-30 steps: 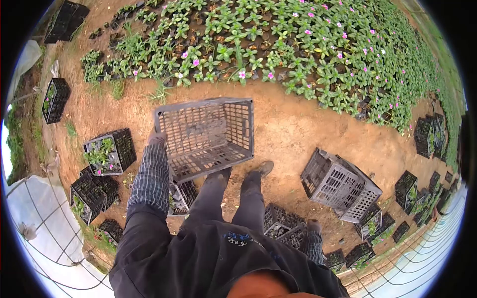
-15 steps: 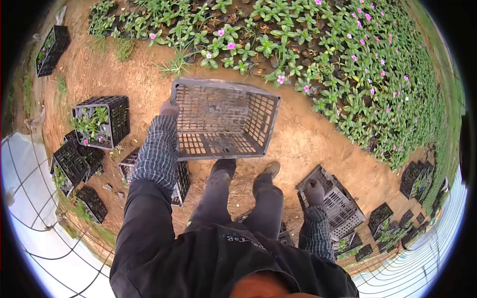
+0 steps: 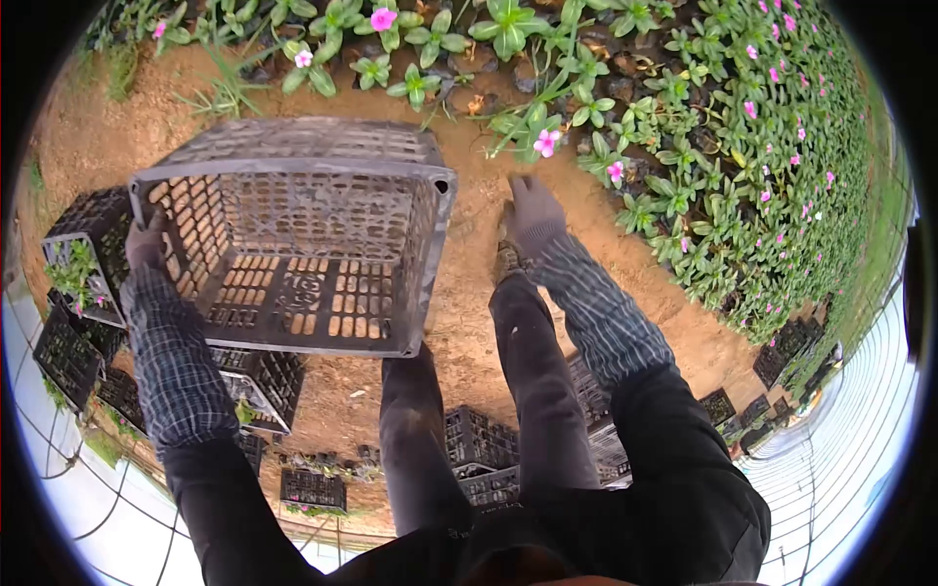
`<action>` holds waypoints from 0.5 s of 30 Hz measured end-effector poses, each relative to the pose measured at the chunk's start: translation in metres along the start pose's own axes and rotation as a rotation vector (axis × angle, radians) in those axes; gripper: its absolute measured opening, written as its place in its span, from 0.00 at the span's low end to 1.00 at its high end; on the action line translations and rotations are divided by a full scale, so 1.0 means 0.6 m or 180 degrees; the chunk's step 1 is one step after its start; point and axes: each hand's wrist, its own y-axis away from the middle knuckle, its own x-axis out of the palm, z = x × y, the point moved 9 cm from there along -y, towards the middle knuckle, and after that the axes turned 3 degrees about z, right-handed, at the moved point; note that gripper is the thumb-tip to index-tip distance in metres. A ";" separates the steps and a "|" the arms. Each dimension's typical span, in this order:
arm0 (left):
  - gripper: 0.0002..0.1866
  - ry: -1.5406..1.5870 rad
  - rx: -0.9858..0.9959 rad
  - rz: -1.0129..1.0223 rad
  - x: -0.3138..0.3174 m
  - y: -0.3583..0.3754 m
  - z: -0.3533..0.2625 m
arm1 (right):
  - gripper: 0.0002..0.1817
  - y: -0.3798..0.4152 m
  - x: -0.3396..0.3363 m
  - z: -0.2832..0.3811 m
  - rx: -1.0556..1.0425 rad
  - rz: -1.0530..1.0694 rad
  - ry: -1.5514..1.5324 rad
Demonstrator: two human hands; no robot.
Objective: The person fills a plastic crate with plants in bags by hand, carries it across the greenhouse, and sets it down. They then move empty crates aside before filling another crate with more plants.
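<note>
Grey slatted plastic crate (image 3: 293, 244), empty, held off the ground, tilted so its open top faces the camera. It hangs over bare brown soil (image 3: 469, 293), just short of the bed of green seedlings with pink flowers (image 3: 684, 127). Left hand (image 3: 147, 244), gloved, is clamped on the crate's left rim. Right hand (image 3: 532, 210), gloved, free of the crate, reaches out over the soil near the closest plants; fingers loosely spread, holding nothing. Checked sleeves on both arms. Black plastic crates with plants (image 3: 73, 264) stand on the ground behind the left arm; more dark crates (image 3: 479, 439) lie near the legs.
</note>
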 end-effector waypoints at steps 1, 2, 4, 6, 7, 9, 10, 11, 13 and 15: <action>0.15 0.0055 -0.0116 -0.0012 0.001 -0.002 -0.001 | 0.22 -0.044 0.003 0.009 -0.0012 -0.0033 0.0243; 0.15 0.0123 -0.0207 -0.0027 0.005 -0.005 -0.006 | 0.22 -0.084 0.028 0.001 -0.0028 -0.0020 0.0267; 0.16 -0.0153 -0.0079 0.0089 -0.002 -0.039 0.005 | 0.20 -0.145 0.050 -0.010 -0.0065 -0.0579 0.1281; 0.19 0.0097 -0.0211 -0.0019 -0.011 -0.068 0.025 | 0.23 -0.188 0.081 -0.043 -0.0266 -0.0826 0.0929; 0.19 0.0259 0.0078 0.0229 0.003 -0.046 0.004 | 0.28 -0.196 0.085 -0.048 -0.0507 -0.1073 0.0557; 0.20 0.0829 0.0229 0.0544 0.038 0.012 -0.038 | 0.23 -0.208 0.082 -0.049 -0.0703 -0.1298 0.0691; 0.19 0.1222 0.0138 0.0650 0.053 0.015 -0.039 | 0.22 -0.217 0.098 -0.065 -0.0898 -0.1371 0.0653; 0.19 0.1155 0.0176 0.0617 0.046 0.002 -0.033 | 0.22 -0.210 0.084 -0.054 -0.0906 -0.1391 0.0681; 0.19 0.0812 0.0237 0.0483 0.024 -0.020 -0.016 | 0.20 -0.170 0.060 -0.073 -0.0274 -0.0772 -0.1150; 0.18 0.0583 0.0223 0.0391 0.009 -0.032 -0.001 | 0.17 -0.111 0.035 -0.024 -0.0548 -0.0862 -0.0003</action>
